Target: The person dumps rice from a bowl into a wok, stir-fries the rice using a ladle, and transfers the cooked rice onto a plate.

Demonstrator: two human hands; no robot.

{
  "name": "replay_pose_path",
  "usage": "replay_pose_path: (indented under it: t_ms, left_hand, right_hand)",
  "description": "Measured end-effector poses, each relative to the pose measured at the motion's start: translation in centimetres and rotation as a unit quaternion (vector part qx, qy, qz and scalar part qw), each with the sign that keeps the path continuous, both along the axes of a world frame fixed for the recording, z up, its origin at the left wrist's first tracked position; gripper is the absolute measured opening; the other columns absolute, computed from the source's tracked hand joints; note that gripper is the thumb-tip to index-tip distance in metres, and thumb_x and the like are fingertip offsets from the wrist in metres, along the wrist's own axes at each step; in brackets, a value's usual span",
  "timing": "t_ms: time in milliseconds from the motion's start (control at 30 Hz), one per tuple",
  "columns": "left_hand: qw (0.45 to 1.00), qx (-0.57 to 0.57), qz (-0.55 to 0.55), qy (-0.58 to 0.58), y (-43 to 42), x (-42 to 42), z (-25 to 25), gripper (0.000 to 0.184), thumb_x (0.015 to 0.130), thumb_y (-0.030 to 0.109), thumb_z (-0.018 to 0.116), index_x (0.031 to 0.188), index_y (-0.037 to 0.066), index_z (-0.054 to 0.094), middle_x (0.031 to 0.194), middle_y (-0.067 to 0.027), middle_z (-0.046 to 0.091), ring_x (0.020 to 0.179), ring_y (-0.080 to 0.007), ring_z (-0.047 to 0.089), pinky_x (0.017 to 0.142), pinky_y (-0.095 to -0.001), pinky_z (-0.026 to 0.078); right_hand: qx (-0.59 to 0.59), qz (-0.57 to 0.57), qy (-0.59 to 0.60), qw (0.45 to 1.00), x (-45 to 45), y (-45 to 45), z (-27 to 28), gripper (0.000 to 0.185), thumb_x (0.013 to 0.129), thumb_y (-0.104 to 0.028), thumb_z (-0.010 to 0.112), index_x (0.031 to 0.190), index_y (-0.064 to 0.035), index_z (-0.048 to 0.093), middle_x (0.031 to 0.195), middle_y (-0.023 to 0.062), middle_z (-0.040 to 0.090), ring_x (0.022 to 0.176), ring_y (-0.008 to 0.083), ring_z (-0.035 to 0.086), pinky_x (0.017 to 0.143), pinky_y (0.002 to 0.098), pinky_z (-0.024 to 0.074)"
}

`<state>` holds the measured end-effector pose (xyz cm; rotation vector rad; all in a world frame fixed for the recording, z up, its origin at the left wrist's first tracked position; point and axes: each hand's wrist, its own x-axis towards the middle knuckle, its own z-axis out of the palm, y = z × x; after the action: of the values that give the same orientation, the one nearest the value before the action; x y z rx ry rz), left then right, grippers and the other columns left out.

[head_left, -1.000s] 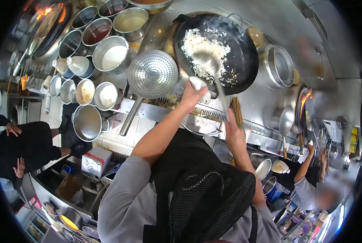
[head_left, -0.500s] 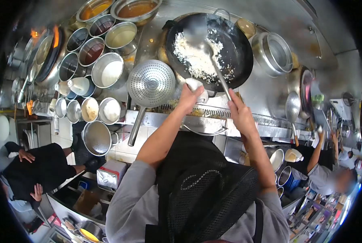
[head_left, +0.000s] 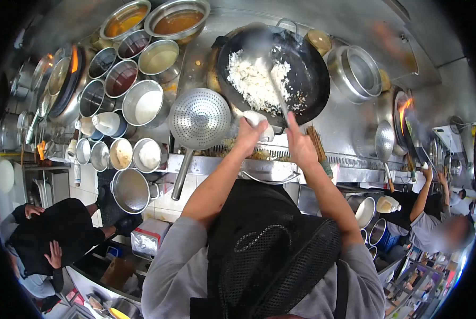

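1 cloth point(head_left: 255, 117) in L hand point(head_left: 248, 136) @ wok point(head_left: 311, 66), ladle point(head_left: 277, 87) in R hand point(head_left: 303, 149)

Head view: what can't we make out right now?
All in the head view:
Ladle bowl: blurred, so its contents are unclear.
Ladle handle, grip end: hidden inside the right hand.
Wok, rim behind the white cloth: hidden by the cloth and the left hand.
Wok underside: hidden by the wok itself.
Yellow item, lower left: cut off by the bottom edge.
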<state>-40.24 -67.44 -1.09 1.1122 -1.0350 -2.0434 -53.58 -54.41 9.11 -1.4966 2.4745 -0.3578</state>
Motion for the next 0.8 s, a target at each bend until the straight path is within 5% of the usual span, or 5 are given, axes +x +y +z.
replay_pose_path:
  t_ms: [100,167,400,600,800]
  left_hand:
    - [1.000,-0.017,-0.008,-0.023,-0.1,0.3,0.1,0.069,0.093,0.021,0.084,0.140,-0.007,0.044,0.130,-0.0186,0.062,0.117,-0.0251,0.063,0.102,-0.0402,0.053]
    - [1.000,-0.022,-0.002,-0.018,0.1,0.5,-0.4,0.070,0.092,0.022,0.085,0.141,-0.008,0.044,0.131,-0.0184,0.062,0.118,-0.0253,0.063,0.102,-0.0402,0.053]
    - [0.997,-0.027,-0.010,-0.066,-0.2,0.2,0.4,0.069,0.093,0.020,0.084,0.142,-0.007,0.043,0.133,-0.0181,0.061,0.120,-0.0263,0.062,0.103,-0.0399,0.052]
    - [0.999,-0.024,-0.006,-0.047,-0.4,-0.3,-1.5,0.064,0.094,0.016,0.082,0.140,-0.006,0.043,0.133,-0.0179,0.061,0.118,-0.0257,0.063,0.101,-0.0397,0.053]
    - [0.999,-0.030,0.012,-0.026,0.1,-0.2,-1.1,0.061,0.091,0.018,0.084,0.134,-0.003,0.046,0.126,-0.0173,0.064,0.111,-0.0251,0.064,0.096,-0.0396,0.055]
  right_hand:
    - [-0.016,0.064,-0.042,0.997,-2.9,1.8,0.0,0.059,0.107,-0.025,0.059,0.163,-0.0181,0.041,0.082,0.0308,0.071,0.070,0.0530,0.068,0.063,0.0609,0.0515]
    - [0.058,-0.098,-0.330,0.937,-3.7,2.7,6.2,0.055,0.108,-0.025,0.058,0.161,-0.0151,0.047,0.075,0.0217,0.071,0.059,0.0391,0.069,0.057,0.0508,0.0525]
    - [-0.218,-0.092,-0.137,0.962,-10.3,-3.8,-2.4,0.053,0.111,-0.028,0.054,0.159,-0.0074,0.049,0.067,0.0047,0.059,0.053,0.0138,0.058,0.049,0.0333,0.0481]
    - [-0.019,-0.030,-0.306,0.951,-4.7,-4.6,-2.5,0.059,0.109,-0.027,0.057,0.164,-0.0166,0.038,0.082,0.0229,0.073,0.065,0.0322,0.072,0.067,0.0481,0.0582]
    - [0.064,0.113,0.081,0.988,-11.9,8.1,1.4,0.060,0.105,-0.033,0.063,0.160,-0.0427,0.042,0.087,0.0205,0.072,0.076,0.0426,0.071,0.068,0.0551,0.0566]
